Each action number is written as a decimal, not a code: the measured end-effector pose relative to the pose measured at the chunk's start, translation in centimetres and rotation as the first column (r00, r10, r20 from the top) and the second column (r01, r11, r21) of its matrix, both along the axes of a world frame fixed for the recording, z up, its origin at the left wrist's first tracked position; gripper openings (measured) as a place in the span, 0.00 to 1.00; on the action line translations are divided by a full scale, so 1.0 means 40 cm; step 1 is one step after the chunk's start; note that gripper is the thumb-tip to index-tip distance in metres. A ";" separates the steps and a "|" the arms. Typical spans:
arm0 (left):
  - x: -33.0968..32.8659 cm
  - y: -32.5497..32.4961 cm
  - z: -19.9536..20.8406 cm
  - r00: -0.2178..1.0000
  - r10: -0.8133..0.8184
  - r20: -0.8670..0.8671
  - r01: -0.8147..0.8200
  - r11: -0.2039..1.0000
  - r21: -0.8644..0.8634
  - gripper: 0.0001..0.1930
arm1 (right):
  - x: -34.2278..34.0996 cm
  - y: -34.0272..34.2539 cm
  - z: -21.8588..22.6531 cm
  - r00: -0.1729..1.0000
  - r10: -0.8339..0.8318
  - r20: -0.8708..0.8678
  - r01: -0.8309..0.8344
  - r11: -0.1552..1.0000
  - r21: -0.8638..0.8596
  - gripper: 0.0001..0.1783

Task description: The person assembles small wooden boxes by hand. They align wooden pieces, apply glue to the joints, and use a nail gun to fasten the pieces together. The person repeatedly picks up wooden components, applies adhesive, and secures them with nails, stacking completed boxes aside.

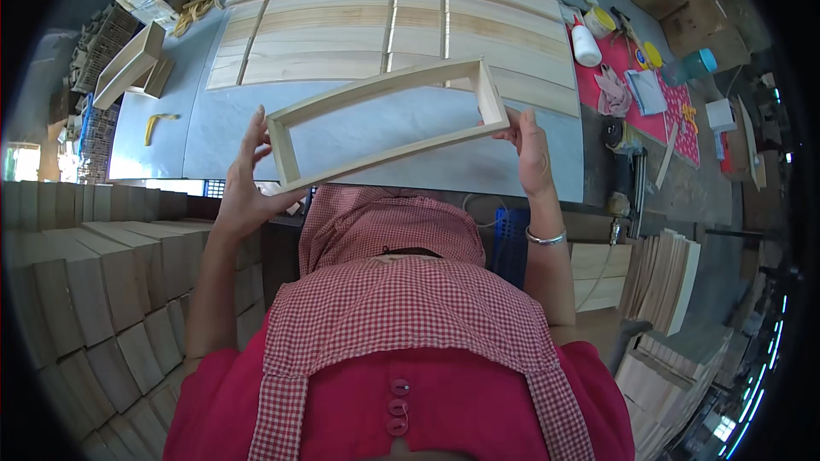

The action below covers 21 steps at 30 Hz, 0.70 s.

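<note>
A long rectangular frame of pale wood (pixel 389 154), without a bottom or lid, is held up between my two hands over the near edge of the grey worktable (pixel 205 132). My left hand (pixel 248 183) grips its left short end, thumb below and fingers behind. At the other end, which is tilted higher, my right hand (pixel 527 147) holds the corner, its fingers partly hidden behind the wood. Past the frame, rows of flat wooden panels (pixel 325 26) lie across the table.
Stacked wooden pieces (pixel 102 282) rise at my left. Two small wooden boxes (pixel 137 68) and a yellow bent tool (pixel 159 125) sit on the table's left. At right are a white glue bottle (pixel 585 44), a teal-lidded jar (pixel 690 67) and upright boards (pixel 658 282).
</note>
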<state>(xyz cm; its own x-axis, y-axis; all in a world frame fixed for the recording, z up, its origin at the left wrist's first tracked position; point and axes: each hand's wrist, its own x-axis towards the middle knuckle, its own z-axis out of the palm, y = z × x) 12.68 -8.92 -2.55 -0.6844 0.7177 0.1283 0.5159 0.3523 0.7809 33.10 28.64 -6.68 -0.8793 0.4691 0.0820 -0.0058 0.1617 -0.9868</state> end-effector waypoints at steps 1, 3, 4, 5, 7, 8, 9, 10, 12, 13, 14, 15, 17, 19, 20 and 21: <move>0.001 0.005 0.005 0.993 0.017 -0.117 -0.024 0.998 -0.056 0.67 | 0.002 -0.005 -0.003 1.000 -0.006 0.018 0.005 1.000 0.015 0.41; -0.004 0.010 -0.004 0.988 0.009 -0.152 -0.021 0.997 -0.074 0.65 | 0.004 -0.007 -0.022 1.000 -0.014 0.014 0.014 1.000 -0.016 0.40; -0.007 0.014 -0.011 0.984 0.002 -0.179 -0.018 0.996 -0.089 0.65 | 0.007 -0.009 -0.029 1.000 -0.019 0.012 0.020 0.999 -0.031 0.39; -0.011 0.019 -0.019 0.978 -0.004 -0.207 -0.017 0.995 -0.103 0.64 | 0.007 -0.013 -0.028 1.000 -0.023 0.014 0.023 0.999 -0.025 0.39; -0.020 0.021 -0.046 0.980 -0.012 -0.199 -0.002 0.997 -0.071 0.63 | 0.005 -0.023 -0.020 0.999 -0.032 0.018 0.032 0.999 -0.013 0.38; -0.022 0.022 -0.054 0.980 -0.016 -0.196 0.005 0.998 -0.057 0.62 | 0.005 -0.027 -0.019 0.999 -0.035 0.008 0.035 0.999 -0.004 0.37; -0.022 0.024 -0.058 0.981 -0.014 -0.191 0.002 0.998 -0.061 0.61 | 0.005 -0.029 -0.018 0.999 -0.038 -0.002 0.038 0.999 0.006 0.36; -0.020 0.026 -0.060 0.982 -0.012 -0.186 0.000 0.998 -0.065 0.61 | 0.005 -0.031 -0.018 0.999 -0.040 -0.012 0.040 0.999 0.015 0.35; -0.021 0.027 -0.067 0.984 -0.010 -0.179 -0.003 0.997 -0.072 0.61 | 0.002 -0.041 -0.017 0.997 -0.071 -0.033 0.071 0.997 0.016 0.33; -0.022 0.027 -0.072 0.984 -0.010 -0.177 -0.004 0.997 -0.076 0.62 | 0.002 -0.043 -0.017 0.995 -0.085 -0.043 0.086 0.996 0.017 0.32; -0.023 0.027 -0.076 0.985 -0.008 -0.175 -0.006 0.997 -0.080 0.62 | 0.001 -0.039 -0.024 0.995 -0.092 -0.048 0.092 0.996 0.013 0.29; -0.024 0.027 -0.079 0.986 -0.013 -0.166 -0.001 0.997 -0.082 0.62 | -0.001 -0.032 -0.036 0.994 -0.097 -0.054 0.098 0.995 0.008 0.27; -0.028 0.023 -0.082 0.988 -0.015 -0.151 0.002 0.996 -0.087 0.62 | -0.009 -0.035 -0.040 0.991 -0.130 -0.041 0.132 0.991 0.035 0.24; -0.028 0.025 -0.087 0.988 -0.025 -0.155 0.014 0.997 -0.073 0.62 | -0.018 -0.051 -0.030 0.983 -0.185 -0.009 0.185 0.978 0.096 0.22; -0.027 0.027 -0.087 0.987 -0.030 -0.156 0.020 0.998 -0.065 0.62 | -0.019 -0.052 -0.034 0.982 -0.186 -0.013 0.187 0.978 0.089 0.22; -0.027 0.031 -0.085 0.986 -0.030 -0.161 0.020 0.998 -0.067 0.62 | -0.017 -0.048 -0.042 0.982 -0.187 -0.016 0.188 0.979 0.081 0.22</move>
<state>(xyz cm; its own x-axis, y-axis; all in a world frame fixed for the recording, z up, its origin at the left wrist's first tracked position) 11.61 -7.68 -5.93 -0.6402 0.7446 0.1889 0.6430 0.3850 0.6621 32.44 26.72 -8.36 -0.7754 0.6171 0.1341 0.0238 0.2408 -0.9703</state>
